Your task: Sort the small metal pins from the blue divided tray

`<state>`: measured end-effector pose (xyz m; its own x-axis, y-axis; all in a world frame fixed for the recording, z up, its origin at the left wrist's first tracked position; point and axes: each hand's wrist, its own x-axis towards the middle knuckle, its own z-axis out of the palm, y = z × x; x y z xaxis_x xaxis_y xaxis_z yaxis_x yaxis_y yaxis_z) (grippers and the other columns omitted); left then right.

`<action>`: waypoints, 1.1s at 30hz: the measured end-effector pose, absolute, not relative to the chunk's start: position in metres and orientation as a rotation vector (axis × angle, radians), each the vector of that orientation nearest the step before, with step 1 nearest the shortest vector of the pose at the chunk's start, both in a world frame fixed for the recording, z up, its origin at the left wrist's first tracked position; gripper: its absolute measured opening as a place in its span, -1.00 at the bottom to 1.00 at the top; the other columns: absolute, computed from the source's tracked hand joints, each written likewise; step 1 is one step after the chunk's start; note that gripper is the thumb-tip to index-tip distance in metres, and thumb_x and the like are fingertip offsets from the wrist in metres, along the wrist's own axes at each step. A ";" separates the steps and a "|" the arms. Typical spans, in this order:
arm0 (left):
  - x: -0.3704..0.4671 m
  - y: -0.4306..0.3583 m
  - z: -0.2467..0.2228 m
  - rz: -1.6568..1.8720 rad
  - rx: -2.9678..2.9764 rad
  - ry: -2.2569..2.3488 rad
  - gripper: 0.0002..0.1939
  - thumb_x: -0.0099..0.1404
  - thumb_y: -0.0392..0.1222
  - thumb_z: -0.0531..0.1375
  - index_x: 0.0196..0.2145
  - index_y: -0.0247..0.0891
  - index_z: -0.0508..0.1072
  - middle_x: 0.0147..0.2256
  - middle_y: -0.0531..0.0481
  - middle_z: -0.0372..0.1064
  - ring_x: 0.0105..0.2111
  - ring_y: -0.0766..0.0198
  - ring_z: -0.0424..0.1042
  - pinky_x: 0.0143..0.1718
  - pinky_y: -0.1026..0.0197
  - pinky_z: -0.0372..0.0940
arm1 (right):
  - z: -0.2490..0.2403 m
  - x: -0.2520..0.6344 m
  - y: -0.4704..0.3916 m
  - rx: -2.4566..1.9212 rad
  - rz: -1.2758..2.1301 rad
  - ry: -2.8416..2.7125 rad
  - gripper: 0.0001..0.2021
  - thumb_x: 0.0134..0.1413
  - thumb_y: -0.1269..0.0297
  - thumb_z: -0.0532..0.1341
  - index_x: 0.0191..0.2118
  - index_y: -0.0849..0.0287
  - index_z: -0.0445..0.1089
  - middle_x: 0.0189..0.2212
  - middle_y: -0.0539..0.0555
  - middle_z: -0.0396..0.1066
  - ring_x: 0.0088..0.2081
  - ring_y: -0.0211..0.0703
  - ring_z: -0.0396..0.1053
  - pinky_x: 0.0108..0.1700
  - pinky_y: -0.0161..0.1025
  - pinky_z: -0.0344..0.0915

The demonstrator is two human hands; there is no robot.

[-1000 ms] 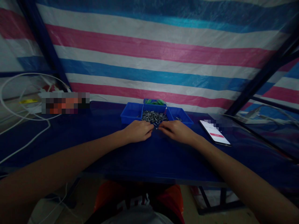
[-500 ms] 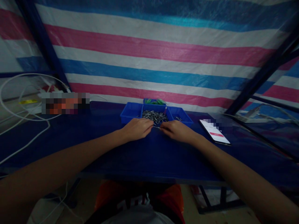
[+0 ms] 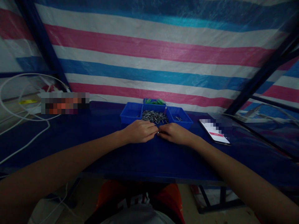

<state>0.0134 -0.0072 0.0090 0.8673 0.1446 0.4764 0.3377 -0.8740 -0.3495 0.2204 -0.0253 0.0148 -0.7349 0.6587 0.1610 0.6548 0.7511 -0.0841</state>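
Observation:
Just in front of the blue bins, my left hand (image 3: pixel 141 131) and my right hand (image 3: pixel 175 133) meet fingertip to fingertip, both closed in a pinch. Between them a bright tip of a small thin metal piece (image 3: pixel 158 132) shows; my fingers hide the rest, so its exact kind is unclear. Beyond my fingers, the middle blue bin holds a heap of small silvery metal pieces (image 3: pixel 154 116). Several similar pieces (image 3: pixel 177 118) lie in the right blue bin (image 3: pixel 187 121). The left blue bin (image 3: pixel 128 117) stands beside the heap, and green items (image 3: pixel 154 101) fill the rear bin.
A phone (image 3: pixel 216 132) with a lit screen lies on the blue table (image 3: pixel 144 161) to the right. White cables (image 3: pixel 35 140) loop over the left side. A striped plastic sheet (image 3: pixel 149 56) hangs behind, between blue metal posts (image 3: pixel 44 46).
My hands have come together and slightly nearer to me. The thin metal piece that spanned the gap between them is now mostly covered by my fingers.

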 end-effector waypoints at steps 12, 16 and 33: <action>0.013 -0.001 0.004 -0.653 -2.590 -0.522 -0.79 0.32 -0.23 -0.03 -0.31 -0.30 0.37 -0.42 0.01 0.37 -0.39 0.32 0.36 -0.36 0.28 0.21 | 0.020 0.222 -0.026 -1.112 0.070 -2.737 -0.83 0.15 0.32 0.04 -0.31 0.23 0.35 -0.43 0.07 0.40 -0.42 -0.26 0.30 -0.36 -0.30 0.08; 0.012 0.003 0.003 -0.600 -2.585 -0.649 -0.84 0.30 -0.23 0.00 -0.35 -0.29 0.34 -0.41 0.02 0.38 -0.39 0.31 0.37 -0.38 0.28 0.21 | 0.021 0.224 -0.026 -1.158 -0.019 -2.705 -0.83 0.16 0.31 0.04 -0.32 0.22 0.35 -0.45 0.06 0.39 -0.44 -0.27 0.29 -0.38 -0.31 0.07; 0.016 -0.003 0.007 -0.424 -2.765 -0.816 -0.86 0.28 -0.23 0.02 -0.36 -0.28 0.34 -0.42 0.03 0.39 -0.41 0.31 0.39 -0.46 0.32 0.17 | 0.027 0.220 -0.036 -0.969 -0.048 -2.661 -0.76 0.21 0.26 0.00 -0.19 0.24 0.36 -0.43 0.06 0.41 -0.37 -0.24 0.35 -0.31 -0.31 0.18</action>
